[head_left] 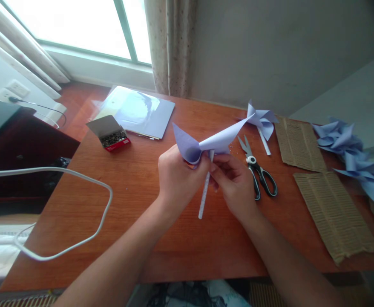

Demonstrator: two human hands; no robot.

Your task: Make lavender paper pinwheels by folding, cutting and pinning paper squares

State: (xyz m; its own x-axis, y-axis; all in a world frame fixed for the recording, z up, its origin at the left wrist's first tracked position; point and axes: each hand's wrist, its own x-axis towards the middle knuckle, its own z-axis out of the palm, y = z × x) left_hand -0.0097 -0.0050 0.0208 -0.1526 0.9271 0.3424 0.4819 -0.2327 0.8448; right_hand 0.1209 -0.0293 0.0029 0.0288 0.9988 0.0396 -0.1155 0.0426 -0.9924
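Above the middle of the desk I hold a pale purple paper pinwheel (223, 133) on a white rolled-paper stick (204, 197). My left hand (181, 172) is closed on the pinwheel's folded blades near the hub. Against the stick's upper end, the fingers of my right hand (233, 181) are pinched together. The fingers partly hide the hub, so I cannot see how stick and blades join. Just right of my right hand lie scissors (251, 160) with black and white handles, blades apart. Behind them rests a second paper pinwheel (263, 119) with its own white stick.
An open small box (113, 140) of metal pins sits at the left, near a stack of paper (145, 113) in a clear sleeve. A white cable (110, 192) loops over the left edge. Corrugated cardboard pieces (334, 217) and several more pinwheels (340, 138) lie at the right.
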